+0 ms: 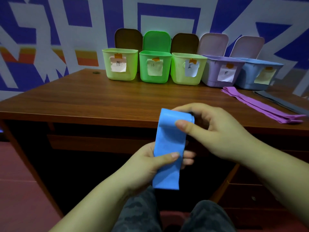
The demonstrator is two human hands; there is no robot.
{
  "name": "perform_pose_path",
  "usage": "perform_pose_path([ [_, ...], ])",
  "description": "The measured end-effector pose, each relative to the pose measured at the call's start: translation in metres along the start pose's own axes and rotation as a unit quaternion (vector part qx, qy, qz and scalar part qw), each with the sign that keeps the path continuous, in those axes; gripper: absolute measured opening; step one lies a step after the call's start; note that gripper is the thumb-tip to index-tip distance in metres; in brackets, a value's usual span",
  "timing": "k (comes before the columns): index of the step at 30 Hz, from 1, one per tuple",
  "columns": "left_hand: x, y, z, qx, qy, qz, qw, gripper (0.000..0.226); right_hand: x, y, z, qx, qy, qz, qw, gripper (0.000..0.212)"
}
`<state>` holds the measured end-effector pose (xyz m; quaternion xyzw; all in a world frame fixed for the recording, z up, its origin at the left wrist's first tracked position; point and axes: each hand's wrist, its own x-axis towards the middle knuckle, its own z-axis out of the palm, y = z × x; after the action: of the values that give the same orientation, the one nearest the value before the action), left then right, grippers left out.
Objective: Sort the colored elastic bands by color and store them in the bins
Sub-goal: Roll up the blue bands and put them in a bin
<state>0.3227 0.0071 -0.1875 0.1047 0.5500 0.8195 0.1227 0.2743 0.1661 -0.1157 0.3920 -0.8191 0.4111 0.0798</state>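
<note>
Two hands hold a flat, wide blue band [168,148] in front of the desk [83,97]. Its top end is folded over, pinched by the right hand [212,131]; the left hand [155,161] grips lower down, and the bottom end hangs free. Five open bins [120,64] with paper labels line the wall; their insides are hidden. Purple bands [260,104] lie beside them on the desk.

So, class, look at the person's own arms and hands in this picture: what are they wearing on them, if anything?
Nothing shows on them. The left hand and the right hand are bare, with no gloves, rings or watch in view. Both forearms are bare as far as the frame's edge, so no sleeves are visible. The nails are short and unpainted.
</note>
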Motion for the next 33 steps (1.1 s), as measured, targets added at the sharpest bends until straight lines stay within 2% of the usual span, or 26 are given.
perform_pose_path([
  [4, -0.003, -0.001, 0.005, 0.006, 0.009, 0.007, 1.000, 0.028, 0.003, 0.003, 0.000, -0.022, 0.013, -0.012, 1.000, 0.026],
  [7, -0.001, 0.002, 0.006, 0.016, 0.002, 0.005, 1.000, 0.015, 0.000, 0.002, 0.006, -0.034, 0.024, -0.034, 0.999, 0.026],
  [9, 0.002, 0.003, 0.007, -0.020, -0.007, -0.009, 1.000, 0.013, -0.002, 0.000, 0.008, -0.002, 0.022, -0.027, 0.999, 0.025],
  [12, 0.005, 0.003, 0.006, -0.057, 0.000, -0.004, 0.998, 0.008, -0.003, 0.002, 0.011, -0.066, 0.041, -0.079, 0.994, 0.028],
  [14, 0.005, 0.003, 0.004, -0.042, -0.021, 0.012, 0.999, 0.014, -0.003, 0.005, 0.012, -0.090, 0.043, -0.104, 0.990, 0.030],
  [16, 0.004, 0.004, 0.004, -0.046, -0.046, 0.033, 0.997, 0.032, -0.002, 0.008, 0.014, -0.115, 0.046, -0.136, 0.983, 0.030],
  [19, 0.007, 0.007, 0.006, -0.004, 0.013, 0.046, 0.999, 0.058, 0.000, 0.010, 0.016, -0.134, 0.029, -0.156, 0.978, 0.032],
  [21, 0.010, 0.007, 0.007, 0.053, 0.052, 0.047, 0.996, 0.065, 0.000, 0.009, 0.013, -0.094, -0.004, -0.117, 0.989, 0.032],
  [22, 0.009, 0.007, 0.007, 0.064, 0.055, 0.047, 0.995, 0.064, -0.001, 0.007, 0.010, -0.023, -0.037, -0.063, 0.997, 0.033],
  [24, 0.007, 0.007, 0.006, 0.072, 0.051, 0.050, 0.995, 0.059, -0.001, 0.002, 0.006, 0.133, -0.093, 0.048, 0.986, 0.037],
  [25, 0.007, 0.006, 0.006, 0.081, 0.045, 0.052, 0.994, 0.056, -0.001, 0.003, 0.004, 0.151, -0.104, 0.078, 0.980, 0.041],
  [27, 0.007, 0.004, 0.005, 0.092, 0.028, 0.048, 0.994, 0.055, -0.001, 0.005, 0.004, 0.133, -0.129, 0.107, 0.977, 0.042],
  [29, 0.007, 0.001, 0.006, 0.066, 0.024, 0.038, 0.997, 0.055, -0.003, 0.004, 0.007, 0.058, -0.119, 0.084, 0.988, 0.033],
  [31, 0.005, 0.002, 0.008, -0.045, 0.006, 0.013, 0.999, 0.050, -0.006, 0.003, 0.007, -0.023, -0.077, 0.056, 0.995, 0.026],
  [33, 0.003, 0.006, 0.010, -0.153, -0.021, -0.001, 0.988, 0.065, -0.008, 0.001, 0.009, -0.049, -0.062, 0.036, 0.996, 0.024],
])
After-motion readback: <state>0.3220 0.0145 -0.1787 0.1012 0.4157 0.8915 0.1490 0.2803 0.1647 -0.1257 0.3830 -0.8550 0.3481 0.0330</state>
